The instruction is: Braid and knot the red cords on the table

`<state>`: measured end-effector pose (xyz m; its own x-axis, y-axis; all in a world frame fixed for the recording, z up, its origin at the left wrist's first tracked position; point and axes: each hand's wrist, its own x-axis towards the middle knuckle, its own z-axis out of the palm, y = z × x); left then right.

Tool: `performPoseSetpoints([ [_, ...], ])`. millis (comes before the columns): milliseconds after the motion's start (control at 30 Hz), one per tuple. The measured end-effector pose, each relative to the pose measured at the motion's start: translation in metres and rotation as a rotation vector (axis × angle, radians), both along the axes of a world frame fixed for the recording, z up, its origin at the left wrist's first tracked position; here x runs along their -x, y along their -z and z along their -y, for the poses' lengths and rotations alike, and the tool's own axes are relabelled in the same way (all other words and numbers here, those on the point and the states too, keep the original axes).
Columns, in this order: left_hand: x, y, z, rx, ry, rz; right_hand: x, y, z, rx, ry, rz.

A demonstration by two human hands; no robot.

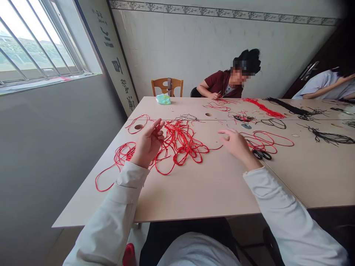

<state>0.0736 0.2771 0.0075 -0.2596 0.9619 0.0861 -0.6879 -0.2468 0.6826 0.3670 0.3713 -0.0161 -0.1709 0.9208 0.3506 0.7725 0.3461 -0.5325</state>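
Observation:
My left hand [150, 144] is raised over the left part of the table, its fingers curled with a bit of red cord showing between them. Just right of it lies a tangled heap of twisted red cords [183, 138]. A looser coil of red cord [122, 153] lies on the left, partly behind my left wrist. My right hand [235, 145] hovers to the right of the heap, index finger stretched out and thumb apart from it. A thin red cord runs from the heap towards this hand; its end is hidden. Beside my right wrist are black-handled scissors [261, 154].
Red cord loops [277, 138] and a grey disc [246, 126] lie beyond the scissors. Black cord bundles [332, 137] are at the right. A co-worker [222, 83] sits across the table [194, 195], near a red bundle [263, 108]. A green packet [163, 99] stands at the far edge.

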Motion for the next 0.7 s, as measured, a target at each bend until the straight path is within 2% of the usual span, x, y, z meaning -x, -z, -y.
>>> performPoseSetpoints([
  [67,-0.008,0.000,0.002,-0.008,0.050,-0.028,0.055,-0.001,0.025,0.216,-0.418,-0.259],
  [100,-0.012,0.000,0.004,-0.010,0.067,-0.046,0.080,-0.001,0.036,0.310,-0.573,-0.383],
  [200,-0.019,0.000,0.008,0.006,0.098,-0.103,0.127,0.002,0.057,0.521,-0.826,-0.610],
  [267,-0.020,0.002,0.009,0.013,0.099,-0.150,0.136,0.006,0.060,0.651,-0.854,-0.650],
  [333,-0.018,0.005,0.009,0.008,0.071,-0.227,0.133,0.009,0.058,0.695,-0.812,-0.669],
  [467,-0.014,0.012,0.005,0.021,-0.053,-0.410,0.119,0.014,0.050,0.556,-0.702,-0.654],
  [567,-0.013,0.015,0.003,0.044,-0.067,-0.424,0.113,0.014,0.047,0.440,-0.652,-0.632],
  [633,-0.012,0.015,0.004,0.028,-0.065,-0.402,0.111,0.013,0.048,0.528,-0.661,-0.696],
  [700,-0.012,0.012,0.006,-0.011,-0.043,-0.391,0.109,0.009,0.049,0.755,-0.673,-0.816],
])
